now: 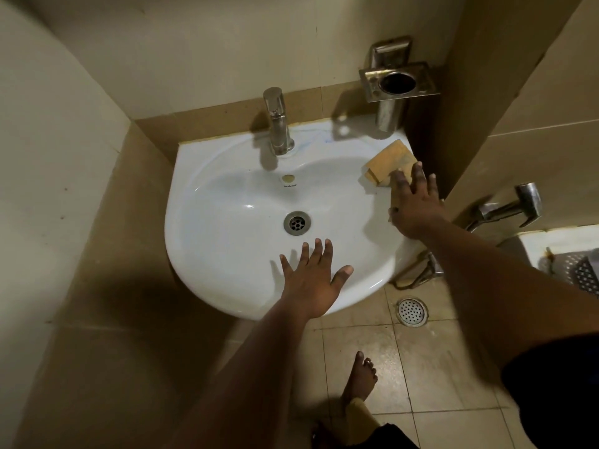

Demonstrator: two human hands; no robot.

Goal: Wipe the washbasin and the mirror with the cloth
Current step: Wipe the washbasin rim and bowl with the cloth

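Note:
A white washbasin (pixel 227 196) is mounted in a tiled corner, with a chrome tap (pixel 277 124) at its back and a metal drain (pixel 297 222) in the bowl. A folded tan cloth (pixel 385 163) lies on the basin's right rim. My right hand (pixel 415 202) reaches over that rim with straight fingers, and its fingertips touch the near edge of the cloth. My left hand (pixel 311 277) rests flat on the basin's front rim with its fingers spread. No mirror is in view.
A steel holder (pixel 397 82) hangs on the wall above the basin's right corner. A metal spray fitting (pixel 509 209) juts from the right wall. On the tiled floor are a round drain (pixel 411 311) and my bare foot (pixel 359 380). Walls close in left and right.

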